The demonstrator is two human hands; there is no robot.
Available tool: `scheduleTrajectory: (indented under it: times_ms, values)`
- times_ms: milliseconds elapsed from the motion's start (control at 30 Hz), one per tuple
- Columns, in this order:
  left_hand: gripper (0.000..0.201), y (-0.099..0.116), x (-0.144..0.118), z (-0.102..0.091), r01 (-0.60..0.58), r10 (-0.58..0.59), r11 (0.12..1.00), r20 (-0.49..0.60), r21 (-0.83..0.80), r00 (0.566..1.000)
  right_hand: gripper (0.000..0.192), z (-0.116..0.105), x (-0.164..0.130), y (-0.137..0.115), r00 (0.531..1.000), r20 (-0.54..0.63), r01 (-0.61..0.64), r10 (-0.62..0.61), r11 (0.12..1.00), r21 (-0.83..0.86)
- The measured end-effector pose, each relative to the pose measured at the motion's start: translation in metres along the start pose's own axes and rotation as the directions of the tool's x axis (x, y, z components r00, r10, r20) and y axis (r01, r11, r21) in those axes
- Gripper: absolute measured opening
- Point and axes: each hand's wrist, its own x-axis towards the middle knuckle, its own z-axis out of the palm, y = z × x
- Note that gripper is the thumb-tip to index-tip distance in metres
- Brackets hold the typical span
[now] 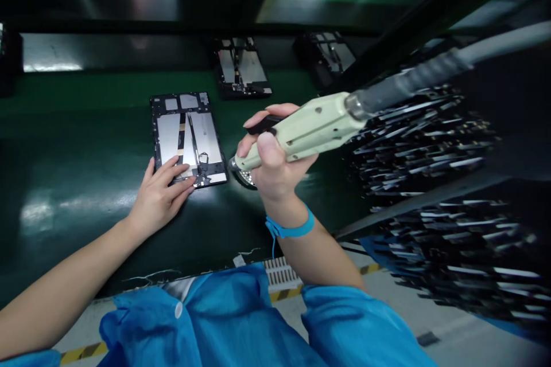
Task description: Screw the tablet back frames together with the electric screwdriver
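Note:
An opened tablet chassis (186, 132) lies flat on the dark green belt (86, 143), its silver plates and cables showing. My left hand (161, 195) rests flat on its near left corner, fingers spread. My right hand (269, 163) is wrapped around a pale green electric screwdriver (310, 126), held almost level, its tip pointing left and down toward the tablet's near right corner. A grey cable (451, 60) runs from the tool's rear up to the right. A small round metal dish (247, 178) sits under the tool's nose. A blue wrist strap (290, 229) circles my right wrist.
Two more opened tablet chassis (241, 69) (329, 57) lie farther back on the belt. A rack of stacked dark flat parts (434, 143) fills the right side. Yellow-black hazard tape (81, 352) marks the floor below the belt's near edge. My blue sleeves (241, 321) cover the bottom.

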Motion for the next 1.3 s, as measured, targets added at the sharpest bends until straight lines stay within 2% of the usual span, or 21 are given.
scheduleTrajectory:
  times_ms: [167,300,433,967,1300]
  values:
    - [0.021,0.007,-0.001,0.000,-0.016,0.017,0.998,-0.014,0.066,1.000,0.037,0.024,-0.016,-0.001,0.983,0.179,-0.067,0.042,0.989,0.133]
    - [0.020,0.012,0.000,0.002,0.003,0.000,0.997,-0.038,0.083,0.999,0.035,0.029,-0.026,0.006,0.975,0.219,-0.074,0.046,0.990,0.122]
    - [0.021,0.014,0.001,0.002,0.012,-0.011,0.997,-0.018,0.079,1.000,0.034,0.028,-0.030,0.010,0.966,0.258,-0.059,0.029,0.992,0.108]
    - [0.021,0.012,0.001,0.004,0.014,-0.013,0.999,-0.023,0.050,1.000,0.031,0.028,-0.034,0.016,0.963,0.268,-0.061,0.025,0.990,0.127]
    - [0.023,0.015,0.000,0.003,0.062,-0.062,0.998,0.005,0.016,0.998,0.031,0.028,-0.037,0.016,0.953,0.302,-0.055,0.018,0.992,0.114]
